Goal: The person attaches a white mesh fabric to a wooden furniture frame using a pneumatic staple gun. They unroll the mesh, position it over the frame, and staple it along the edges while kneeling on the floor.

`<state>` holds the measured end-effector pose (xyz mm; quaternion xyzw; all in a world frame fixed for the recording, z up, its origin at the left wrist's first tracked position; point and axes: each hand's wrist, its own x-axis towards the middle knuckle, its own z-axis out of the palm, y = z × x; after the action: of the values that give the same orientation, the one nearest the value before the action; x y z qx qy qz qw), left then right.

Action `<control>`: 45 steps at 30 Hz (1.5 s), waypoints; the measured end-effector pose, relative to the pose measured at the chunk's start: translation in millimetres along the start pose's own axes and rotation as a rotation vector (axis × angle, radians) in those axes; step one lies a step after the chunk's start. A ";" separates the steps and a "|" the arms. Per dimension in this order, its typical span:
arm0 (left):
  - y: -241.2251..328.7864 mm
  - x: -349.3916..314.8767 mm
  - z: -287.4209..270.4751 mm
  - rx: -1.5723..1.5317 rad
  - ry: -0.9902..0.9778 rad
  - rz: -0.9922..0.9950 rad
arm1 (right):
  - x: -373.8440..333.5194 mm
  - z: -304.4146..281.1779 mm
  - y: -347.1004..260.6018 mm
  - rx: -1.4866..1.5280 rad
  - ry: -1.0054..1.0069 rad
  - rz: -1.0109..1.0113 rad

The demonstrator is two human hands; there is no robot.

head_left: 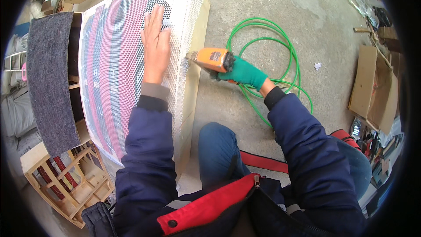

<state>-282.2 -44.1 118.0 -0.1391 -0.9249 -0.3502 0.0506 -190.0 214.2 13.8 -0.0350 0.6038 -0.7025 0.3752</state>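
My right hand point(246, 73), in a green glove, is closed around the handle of an orange air staple gun point(211, 59). The gun's nose points left and meets the side edge of a wooden frame point(189, 105). White honeycomb mesh point(177, 61) is draped over this frame and folds down along its edge. Beneath the mesh show pink and blue-grey stripes point(116, 39). Bare, with fingers stretched out, my left hand point(156, 46) lies flat on the mesh near that edge, to the left of the gun.
A green air hose point(291, 57) lies coiled on the concrete floor point(263, 0). At the left, a dark grey felt-covered panel point(50, 79) stands beside an open wooden frame point(74, 184). A cardboard box point(364, 83) and mixed scraps line the right side.
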 end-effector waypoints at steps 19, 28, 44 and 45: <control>0.0 120.3 91.8 0.545 -0.041 0.194 | 6.0 -102.2 -44.6 0.074 0.342 -0.176; -2.3 121.3 92.7 0.587 -0.001 0.201 | 57.4 -129.8 -74.3 -0.092 0.437 -0.277; -0.4 121.7 94.1 0.499 -0.021 0.184 | 92.4 -130.3 -70.5 0.022 0.215 -0.343; 0.2 122.0 93.2 0.498 -0.034 0.176 | 90.6 -127.0 -67.6 0.051 0.186 -0.338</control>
<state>-398.4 44.9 71.6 -0.2084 -0.9676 -0.1037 0.0981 -351.4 266.3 2.2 -0.0614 0.6032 -0.7709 0.1952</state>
